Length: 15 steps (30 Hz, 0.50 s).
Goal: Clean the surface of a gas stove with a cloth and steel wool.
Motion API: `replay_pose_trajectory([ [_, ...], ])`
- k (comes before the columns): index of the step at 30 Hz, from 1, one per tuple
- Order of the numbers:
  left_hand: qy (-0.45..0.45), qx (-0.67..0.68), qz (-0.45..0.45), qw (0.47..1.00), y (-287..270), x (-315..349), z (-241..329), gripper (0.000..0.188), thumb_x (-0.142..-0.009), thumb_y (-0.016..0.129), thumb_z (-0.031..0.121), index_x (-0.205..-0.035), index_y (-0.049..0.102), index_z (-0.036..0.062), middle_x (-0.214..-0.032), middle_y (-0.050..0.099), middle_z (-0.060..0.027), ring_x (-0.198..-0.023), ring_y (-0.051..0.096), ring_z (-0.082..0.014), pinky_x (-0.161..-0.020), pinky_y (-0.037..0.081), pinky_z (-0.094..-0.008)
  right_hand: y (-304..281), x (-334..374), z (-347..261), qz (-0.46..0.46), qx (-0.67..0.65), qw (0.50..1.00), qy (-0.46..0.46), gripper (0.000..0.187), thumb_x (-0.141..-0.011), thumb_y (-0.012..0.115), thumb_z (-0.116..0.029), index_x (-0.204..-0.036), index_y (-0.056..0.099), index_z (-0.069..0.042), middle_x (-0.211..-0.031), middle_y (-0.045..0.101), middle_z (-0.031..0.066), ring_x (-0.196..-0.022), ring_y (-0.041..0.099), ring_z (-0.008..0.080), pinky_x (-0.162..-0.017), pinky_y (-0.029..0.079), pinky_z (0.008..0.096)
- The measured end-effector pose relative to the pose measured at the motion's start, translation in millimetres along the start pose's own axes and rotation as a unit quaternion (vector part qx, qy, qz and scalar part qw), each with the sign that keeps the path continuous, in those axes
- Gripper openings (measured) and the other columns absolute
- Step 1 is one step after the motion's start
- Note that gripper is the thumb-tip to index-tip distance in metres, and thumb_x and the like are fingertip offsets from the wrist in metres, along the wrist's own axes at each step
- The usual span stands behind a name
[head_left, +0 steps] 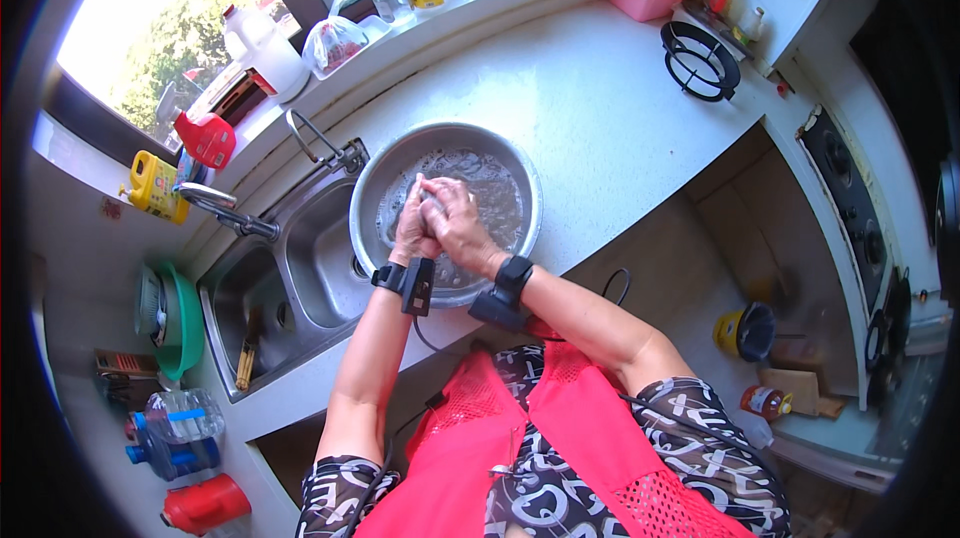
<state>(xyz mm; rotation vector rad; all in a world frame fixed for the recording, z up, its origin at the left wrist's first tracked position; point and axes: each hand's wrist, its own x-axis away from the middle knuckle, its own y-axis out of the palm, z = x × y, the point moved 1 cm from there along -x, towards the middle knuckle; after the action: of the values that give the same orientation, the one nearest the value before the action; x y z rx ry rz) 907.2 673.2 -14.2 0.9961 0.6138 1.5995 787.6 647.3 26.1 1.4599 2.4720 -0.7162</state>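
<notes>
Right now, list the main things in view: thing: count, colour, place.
steel basin: 1, silver, on counter
double sink: 1, silver, left of steel basin
green basin: 1, green, far left
red jug: 1, red, lower left
yellow jug: 1, yellow, beyond sink
white jug: 1, white, by window
pink bin: 1, pink, counter's far end
ring stand: 1, black, counter, right
stove: 1, black, far right
vest: 1, red, on person
wrist devices: 2, black, one per wrist
left hand: 1, bare, over steel basin, against right hand
right hand: 1, bare, over steel basin
</notes>
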Motion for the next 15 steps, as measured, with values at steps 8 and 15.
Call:
replay_pose_trajectory([
  [8,0.224,-0.537,0.013,0.813,56.9,17.5,-27.3,0.044,-0.097,0.046,0.020,-0.138,0.043,0.0062,-0.134,0.051,-0.0148,-0.125,0.048,-0.0284,-0.102,0.039,-0.0345,-17.7,-24.6,33.8,0.106,-0.418,0.826,0.363,0.043,-0.099,0.042,-0.045,-0.114,0.052,-0.006,-0.103,0.060,0.0150,-0.096,0.060,0.0281,-0.084,0.050,0.0430],
  [15,0.368,-0.776,-0.059,0.509,64.5,35.7,-15.3,0.052,-0.091,0.061,0.028,-0.135,0.045,0.0049,-0.136,0.046,-0.0215,-0.128,0.043,-0.0360,-0.107,0.033,-0.0439,-32.1,-20.9,21.0,-0.064,-0.626,0.667,0.399,0.041,-0.098,0.043,-0.049,-0.099,0.058,-0.011,-0.094,0.063,0.0082,-0.091,0.062,0.0222,-0.087,0.051,0.0420],
])
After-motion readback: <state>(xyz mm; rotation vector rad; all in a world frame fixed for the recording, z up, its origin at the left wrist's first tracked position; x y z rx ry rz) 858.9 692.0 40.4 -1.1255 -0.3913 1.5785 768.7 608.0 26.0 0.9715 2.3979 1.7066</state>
